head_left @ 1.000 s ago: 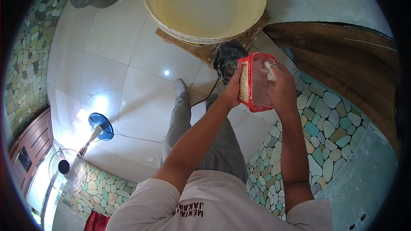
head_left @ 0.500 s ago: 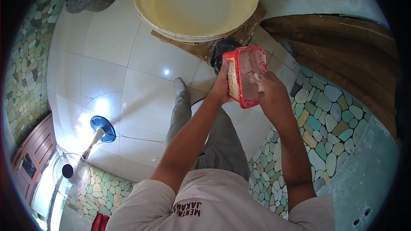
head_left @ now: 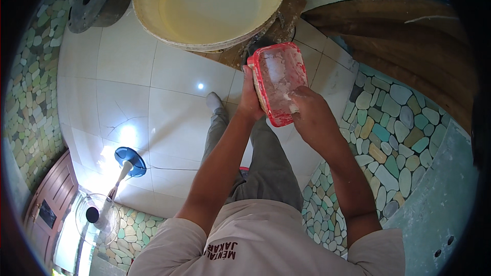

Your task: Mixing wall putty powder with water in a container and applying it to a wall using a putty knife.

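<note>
The red container is slightly above and right of frame centre, its open side facing the camera; the left hand grips the left outer wall, and the right hand pinches a whitish lump at the lower right rim. Within 1 s the right hand has shifted down the rim, exposing the upper interior. The tub's edge limits clearance above; tiled floor extends left, giving lateral room

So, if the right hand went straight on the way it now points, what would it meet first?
The right hand would probably meet the red plastic tub at its left inner wall; depth is unclear, so pale residue could come first.
</note>
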{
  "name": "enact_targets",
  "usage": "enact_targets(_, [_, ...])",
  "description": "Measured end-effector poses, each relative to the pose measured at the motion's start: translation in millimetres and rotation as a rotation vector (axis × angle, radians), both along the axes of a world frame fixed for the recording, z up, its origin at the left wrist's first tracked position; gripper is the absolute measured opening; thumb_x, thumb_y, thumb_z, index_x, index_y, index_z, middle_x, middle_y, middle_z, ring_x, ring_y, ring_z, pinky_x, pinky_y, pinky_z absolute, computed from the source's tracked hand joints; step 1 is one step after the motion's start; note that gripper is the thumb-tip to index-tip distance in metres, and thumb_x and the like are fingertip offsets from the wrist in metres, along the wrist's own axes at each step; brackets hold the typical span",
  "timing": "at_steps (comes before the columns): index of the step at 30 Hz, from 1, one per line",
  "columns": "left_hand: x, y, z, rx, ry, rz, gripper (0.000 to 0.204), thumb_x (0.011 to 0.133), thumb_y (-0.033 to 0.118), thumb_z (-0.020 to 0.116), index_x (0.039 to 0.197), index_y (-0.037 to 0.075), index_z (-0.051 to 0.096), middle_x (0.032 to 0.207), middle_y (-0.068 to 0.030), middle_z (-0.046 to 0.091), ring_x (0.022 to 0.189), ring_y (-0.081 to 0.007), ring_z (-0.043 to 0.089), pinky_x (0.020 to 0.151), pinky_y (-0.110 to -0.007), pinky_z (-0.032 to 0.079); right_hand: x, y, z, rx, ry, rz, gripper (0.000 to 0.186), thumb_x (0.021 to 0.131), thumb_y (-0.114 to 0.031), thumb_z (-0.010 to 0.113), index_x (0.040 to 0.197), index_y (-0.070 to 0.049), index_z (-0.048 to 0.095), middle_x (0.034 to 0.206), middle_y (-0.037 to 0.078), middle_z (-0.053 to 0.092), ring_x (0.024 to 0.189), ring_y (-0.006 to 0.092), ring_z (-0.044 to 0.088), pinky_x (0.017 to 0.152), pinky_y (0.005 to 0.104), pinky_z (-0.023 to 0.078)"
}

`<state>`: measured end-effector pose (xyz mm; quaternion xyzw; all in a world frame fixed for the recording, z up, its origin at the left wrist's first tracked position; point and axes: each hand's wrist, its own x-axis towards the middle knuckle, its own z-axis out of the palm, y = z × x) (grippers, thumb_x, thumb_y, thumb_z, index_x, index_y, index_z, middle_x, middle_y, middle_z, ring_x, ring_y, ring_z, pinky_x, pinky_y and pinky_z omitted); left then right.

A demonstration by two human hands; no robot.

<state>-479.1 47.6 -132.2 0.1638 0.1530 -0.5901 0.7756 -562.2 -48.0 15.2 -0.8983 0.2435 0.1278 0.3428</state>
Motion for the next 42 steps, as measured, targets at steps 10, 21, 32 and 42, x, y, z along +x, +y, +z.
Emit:
enact_targets(10, [4.7,-4.8,18.0,0.065,-0.027,-0.048,0.097,0.081,0.083,0.026,0.145,0.011,0.032,0.139,-0.0155,0.047,0.123,-0.0341,0.05,0.104,-0.049,0.042,5.7,9.7,-2.7,0.208,-0.122,-0.042,0.036,0.077,0.002,0.058,0.112,0.008,0.059,0.107,0.024,0.062,0.106,0.0394,0.058,0.094,0.0448,0.046])
enact_targets(21, [-3.6,-12.7,19.8,0.001,-0.052,-0.038,0.093,0.084,0.08,0.023,0.145,0.01,0.034,0.141,-0.0138,0.046,0.126,-0.0314,0.048,0.107,-0.045,0.039,22.9,3.4,-10.2,0.1,-0.262,-0.096,0.04,0.07,0.01,0.056,0.11,0.008,0.059,0.108,0.024,0.06,0.101,0.0395,0.058,0.089,0.0418,0.048])
enact_targets(32, [-7.1,-14.2,20.5,0.017,-0.113,-0.046,0.091,0.084,0.08,0.025,0.145,0.013,0.033,0.143,-0.0112,0.043,0.13,-0.0299,0.044,0.108,-0.046,0.036,33.5,-14.2,-4.9,0.016,-0.37,-0.105,0.041,0.069,0.01,0.057,0.11,0.01,0.059,0.106,0.024,0.061,0.098,0.0405,0.06,0.088,0.0423,0.048])
enact_targets(42, [-1.8,-17.4,41.0,0.037,-0.028,-0.08,0.089,0.085,0.079,0.021,0.147,0.016,0.031,0.145,-0.0108,0.041,0.132,-0.0305,0.043,0.109,-0.048,0.035,31.9,-30.3,3.3,-0.294,-0.317,-0.051,0.031,0.075,0.006,0.062,0.106,0.003,0.062,0.103,0.018,0.061,0.09,0.0358,0.063,0.078,0.0413,0.053])
